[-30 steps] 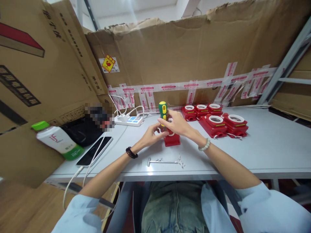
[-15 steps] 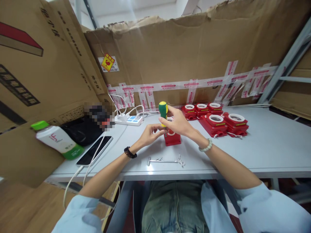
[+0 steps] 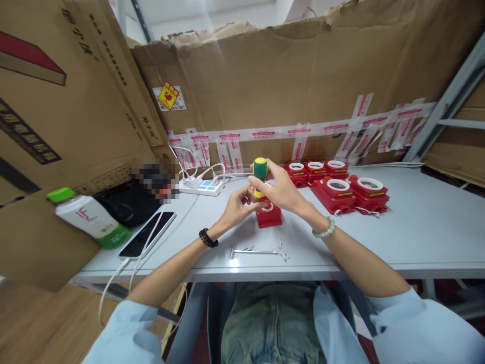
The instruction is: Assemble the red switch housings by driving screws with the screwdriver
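My right hand [image 3: 278, 191] grips the green and yellow handle of a screwdriver [image 3: 259, 174], held upright over a small red block [image 3: 269, 216] on the grey table [image 3: 417, 237]. My left hand [image 3: 237, 206] is pinched close to the screwdriver's shaft, just left of the red block; what its fingers hold is hidden. In front of the block lie a metal T-shaped tool [image 3: 253, 251] and a few small screws [image 3: 282, 249].
Several red housings with white rings [image 3: 337, 188] stand at the back right. A white power strip [image 3: 201, 187], a phone on a cable [image 3: 147, 234], a black bag [image 3: 127, 205] and a green-capped bottle [image 3: 89, 218] sit at the left. Cardboard walls [image 3: 303, 76] enclose the table.
The screwdriver and my right hand shifted slightly right and tilted. My left hand rose a little closer to the shaft. The red block stayed put.
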Demonstrator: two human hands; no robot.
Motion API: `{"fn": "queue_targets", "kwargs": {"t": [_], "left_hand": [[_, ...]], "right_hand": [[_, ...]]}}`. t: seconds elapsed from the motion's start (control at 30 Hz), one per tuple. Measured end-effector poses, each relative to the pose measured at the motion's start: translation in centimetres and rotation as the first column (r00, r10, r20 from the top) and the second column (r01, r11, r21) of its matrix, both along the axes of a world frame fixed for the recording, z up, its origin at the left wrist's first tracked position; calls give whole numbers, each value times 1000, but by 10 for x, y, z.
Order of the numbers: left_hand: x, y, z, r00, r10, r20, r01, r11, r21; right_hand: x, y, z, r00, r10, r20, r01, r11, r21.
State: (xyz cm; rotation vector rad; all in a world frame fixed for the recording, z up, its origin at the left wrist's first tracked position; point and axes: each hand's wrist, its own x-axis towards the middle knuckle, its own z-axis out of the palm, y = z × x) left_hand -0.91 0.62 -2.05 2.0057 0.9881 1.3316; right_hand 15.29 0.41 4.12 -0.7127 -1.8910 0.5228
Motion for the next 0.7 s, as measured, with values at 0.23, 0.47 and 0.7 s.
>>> {"fn": "queue_targets", "kwargs": {"t": [0.23, 0.47, 0.7], "left_hand": [[0, 0, 0, 995, -12, -99, 14, 1000, 21], [-2, 0, -1, 994, -53, -95, 56, 998, 31], [-6, -3, 3, 990, -14, -137, 21, 999, 49]], "right_hand": [[0, 1, 0, 1000, 2, -5, -2, 1000, -9], [1, -5, 4, 1000, -20, 15, 20, 1000, 23], [5, -3, 4, 996, -71, 50, 69, 997, 31]]}}
